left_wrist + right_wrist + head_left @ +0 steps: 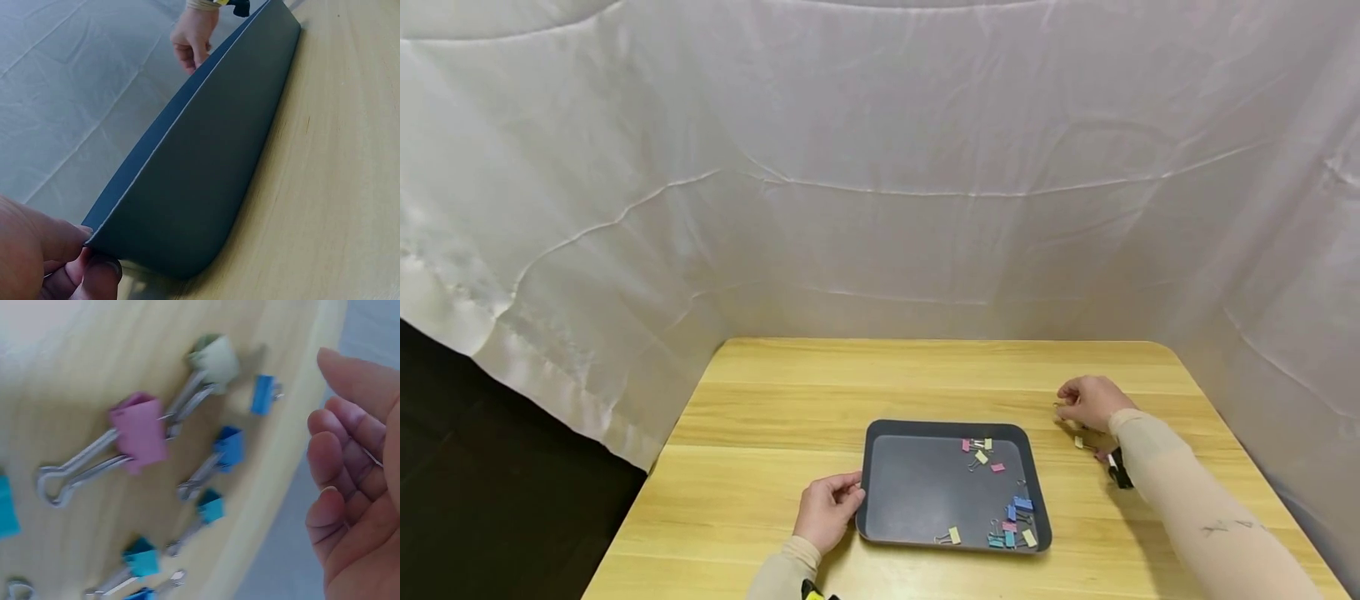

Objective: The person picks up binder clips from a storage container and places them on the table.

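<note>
A yellowish wooden tabletop (760, 417) with streaked grain and rounded far corners spreads around 6 o'clock. Wrinkled, silvery-white fabric (880, 125) hangs behind and beside it, sweeping from 9 o'clock through 12 to 3. At 8 o'clock, beneath the fabric's lower edge, is a black area (497, 483).

I see a matt, smooth dark-grey rectangular tray (917, 492), a wood-grained yellow table (737, 467), a satiny whitish cloth curtain (887, 242), and a pink binder clip (140, 432) with shiny metal handles.

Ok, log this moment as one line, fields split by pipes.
left hand: pinches tray rim | right hand: above table, near loose binder clips, nothing visibly held | tray: more clips inside, mostly right half
</note>
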### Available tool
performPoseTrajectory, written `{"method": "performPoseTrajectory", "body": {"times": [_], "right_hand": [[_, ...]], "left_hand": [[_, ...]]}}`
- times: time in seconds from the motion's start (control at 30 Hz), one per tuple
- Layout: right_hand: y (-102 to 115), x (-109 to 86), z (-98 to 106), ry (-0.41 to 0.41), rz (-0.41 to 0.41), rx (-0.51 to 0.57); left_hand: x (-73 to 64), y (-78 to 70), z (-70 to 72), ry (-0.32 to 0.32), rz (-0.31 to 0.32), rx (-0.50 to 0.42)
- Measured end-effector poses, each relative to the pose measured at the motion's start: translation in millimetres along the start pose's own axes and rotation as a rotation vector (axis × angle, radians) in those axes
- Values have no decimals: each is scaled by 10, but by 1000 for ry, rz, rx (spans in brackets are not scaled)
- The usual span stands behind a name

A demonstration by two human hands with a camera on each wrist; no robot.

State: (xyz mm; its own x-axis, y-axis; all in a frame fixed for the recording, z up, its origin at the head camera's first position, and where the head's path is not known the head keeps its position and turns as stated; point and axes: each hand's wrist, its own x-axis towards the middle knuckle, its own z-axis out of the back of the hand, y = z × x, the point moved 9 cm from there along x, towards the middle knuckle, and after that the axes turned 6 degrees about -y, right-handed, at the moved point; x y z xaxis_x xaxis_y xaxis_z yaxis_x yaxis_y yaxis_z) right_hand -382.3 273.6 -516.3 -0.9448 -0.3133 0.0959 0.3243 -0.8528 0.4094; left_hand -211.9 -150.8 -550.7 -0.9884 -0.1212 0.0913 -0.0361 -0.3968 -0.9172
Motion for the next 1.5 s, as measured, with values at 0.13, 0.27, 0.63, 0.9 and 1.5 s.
{"method": "performPoseTrajectory", "body": {"times": [0.13,0.27,0.63,0.9,1.5], "right_hand": [[240,13,106,-19,59,-14],[499,43,197,-65,129,-16],[1279,51,170,-91,304,-10],[1737,-28,42,-69,466,-39],[2183,-279,-507,97,668,-31]], "left_hand": [[-13,7,15,-2,8,-2],[2,-7,33,-8,-5,10],[21,-6,16,-7,-17,22],[55,3,5,-3,-13,31],[94,12,-18,-8,-16,39]]}}
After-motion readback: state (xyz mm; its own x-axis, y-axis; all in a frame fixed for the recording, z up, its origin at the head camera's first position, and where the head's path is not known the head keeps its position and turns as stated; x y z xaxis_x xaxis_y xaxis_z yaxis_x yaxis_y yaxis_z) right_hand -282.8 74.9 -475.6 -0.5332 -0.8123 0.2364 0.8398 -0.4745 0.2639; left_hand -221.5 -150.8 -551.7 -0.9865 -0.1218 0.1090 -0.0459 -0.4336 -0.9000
